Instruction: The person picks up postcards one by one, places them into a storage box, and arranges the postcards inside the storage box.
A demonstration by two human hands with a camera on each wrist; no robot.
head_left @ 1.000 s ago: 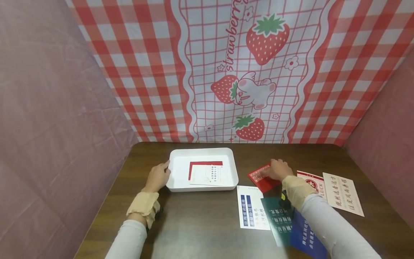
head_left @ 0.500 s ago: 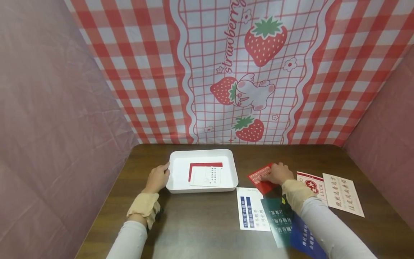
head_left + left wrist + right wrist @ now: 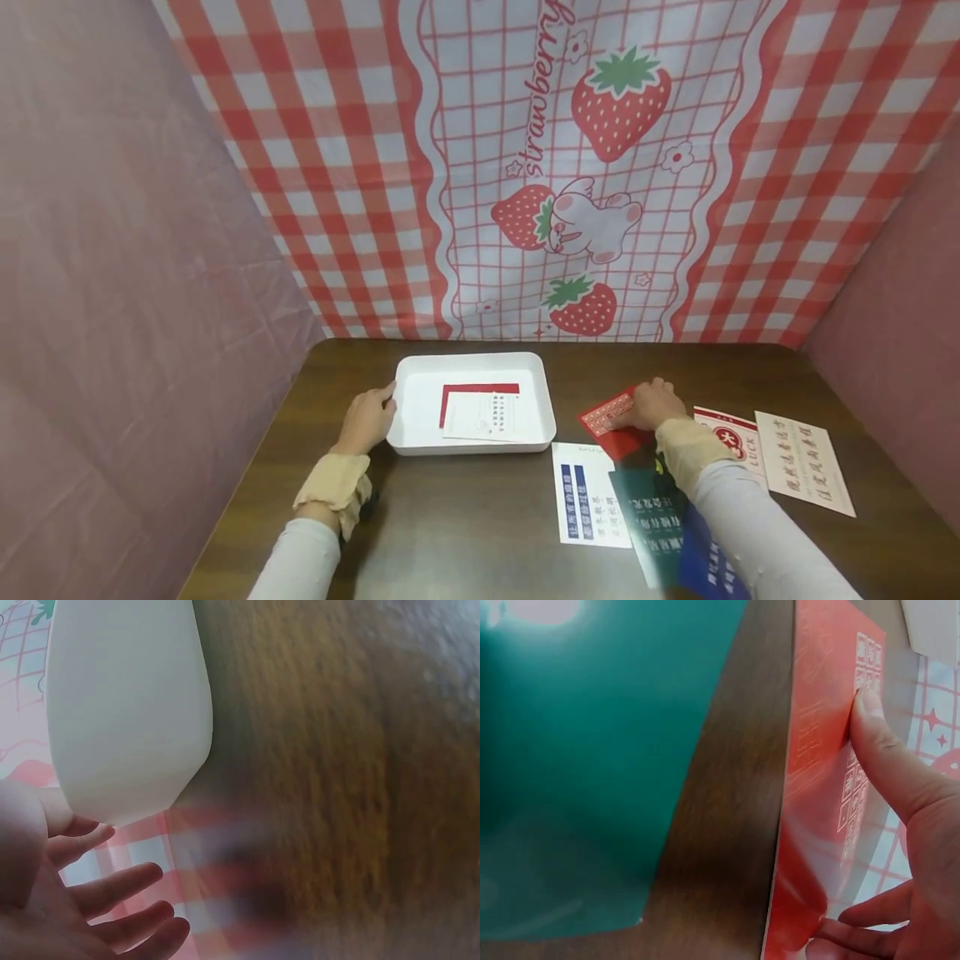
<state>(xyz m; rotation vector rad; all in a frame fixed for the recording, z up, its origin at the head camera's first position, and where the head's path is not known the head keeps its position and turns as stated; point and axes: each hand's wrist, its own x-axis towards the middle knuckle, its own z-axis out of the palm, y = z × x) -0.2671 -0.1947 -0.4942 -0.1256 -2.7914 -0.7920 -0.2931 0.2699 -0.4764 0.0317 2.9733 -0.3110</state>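
Observation:
In the head view, my right hand [image 3: 654,406] holds a red envelope [image 3: 613,414] with a pale pattern, lying on the right half of the table. The right wrist view shows my thumb on the patterned face of the envelope [image 3: 821,742] and other fingers at its far edge. My left hand [image 3: 367,419] touches the left end of a white tray [image 3: 472,448]; in the left wrist view its fingers are spread and fairly straight beside the tray's end wall [image 3: 131,712]. Inside the tray, a cream card [image 3: 480,415] overlaps a red one [image 3: 480,388].
In front of the red envelope lie a white card with blue bars [image 3: 588,500], a green card [image 3: 648,517] and a blue card [image 3: 708,562], partly under my right forearm. Farther right are a red-and-white card [image 3: 731,437] and a cream card [image 3: 802,462]. A checked cloth [image 3: 345,208] hangs behind.
My right fingers have shifted on the red envelope, baring more of its pattern. The left hand stays at the tray. The whole head view has drifted slightly downward.

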